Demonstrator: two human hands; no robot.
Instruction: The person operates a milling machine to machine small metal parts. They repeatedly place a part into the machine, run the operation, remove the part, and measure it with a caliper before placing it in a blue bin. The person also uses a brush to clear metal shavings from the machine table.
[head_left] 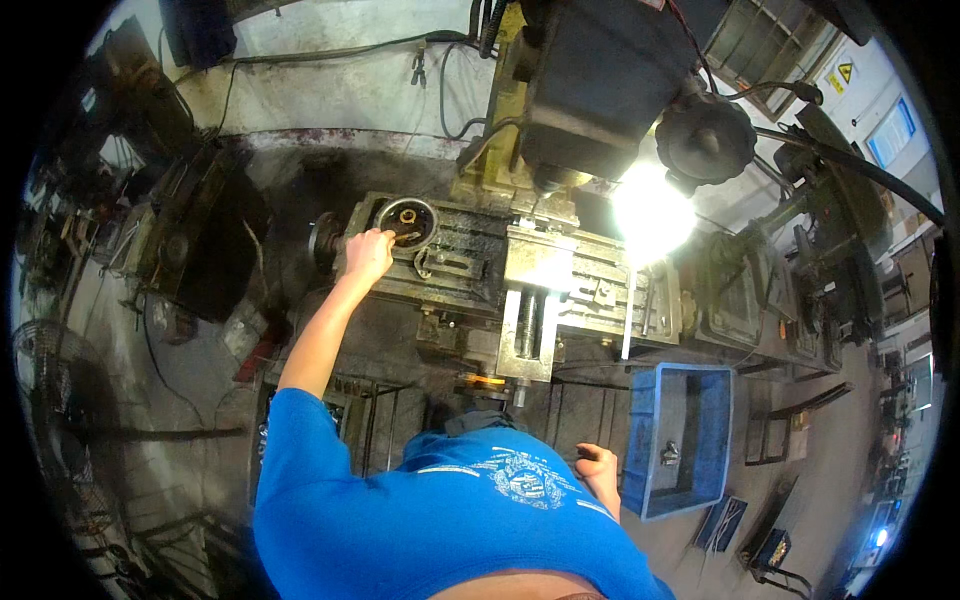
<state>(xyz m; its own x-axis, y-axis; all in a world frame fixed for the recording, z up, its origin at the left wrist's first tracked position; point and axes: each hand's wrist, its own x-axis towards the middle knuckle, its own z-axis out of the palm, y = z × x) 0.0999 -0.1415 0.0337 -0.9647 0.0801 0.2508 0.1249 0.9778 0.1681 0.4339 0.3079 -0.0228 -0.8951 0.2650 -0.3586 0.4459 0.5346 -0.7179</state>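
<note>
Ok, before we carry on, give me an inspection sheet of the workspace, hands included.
Surface: slotted metal machine table, dark and stained.
Job's things: handwheel at the table's left end; vise near its middle.
Clutter: blue crate at the person's right, small metal part inside.
Hands: left hand closed on the handwheel; right hand curled beside the crate, contents unclear.
Cables: black cable along the back wall.
Surroundings: cage fan far left; bright lamp glaring at right.

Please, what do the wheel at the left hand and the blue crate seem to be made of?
The wheel: metal, perhaps polished steel; its grey rim shines. Its yellowish centre may be brass. The blue crate: probably moulded plastic, slightly glossy; walls and rim share one colour.
</note>
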